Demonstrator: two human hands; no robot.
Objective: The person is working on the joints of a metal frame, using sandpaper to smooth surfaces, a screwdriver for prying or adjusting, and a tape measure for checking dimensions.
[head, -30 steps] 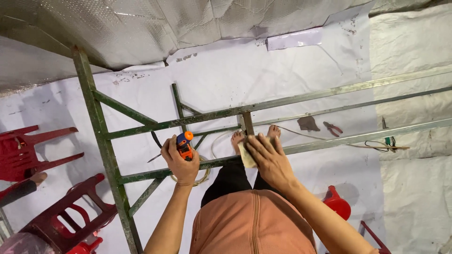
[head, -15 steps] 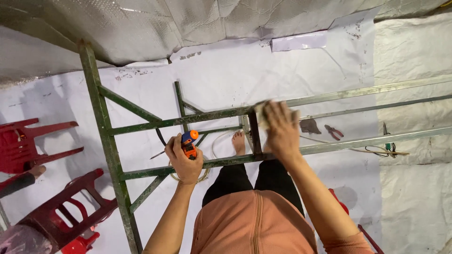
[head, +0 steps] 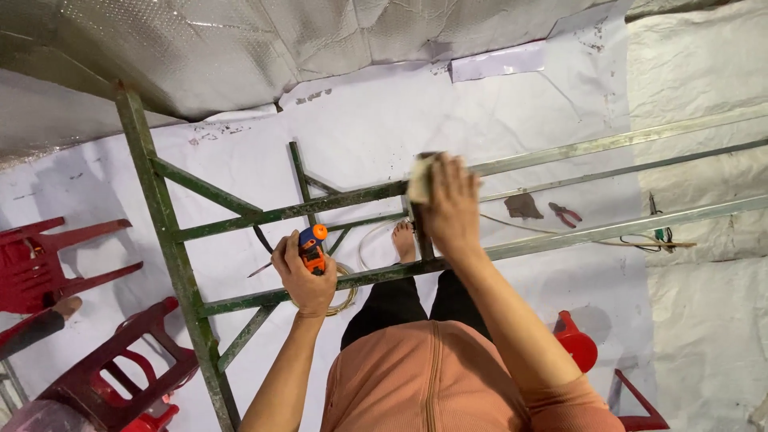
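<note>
My left hand [head: 302, 276] grips an orange and blue screwdriver [head: 311, 246], its thin shaft pointing left past the lower bar of a green metal frame [head: 272, 213]. My right hand [head: 450, 208] presses a small pale pad [head: 419, 178] against the upright post where it meets the frame's upper bar. I stand inside the frame in black trousers and a salmon top; one bare foot [head: 404, 240] shows on the white floor sheet below.
Red plastic chairs [head: 60, 260] stand at the left and another red chair [head: 578, 344] at the lower right. Pliers [head: 565, 214], a dark scrap [head: 523, 206] and a cable lie on the sheet. Silver insulation foil [head: 240, 48] covers the top. Another person's foot [head: 64, 306] shows at left.
My right hand has moved from the lower bar up to the upper bar with the pale pad. My left hand has stayed on the screwdriver by the lower bar.
</note>
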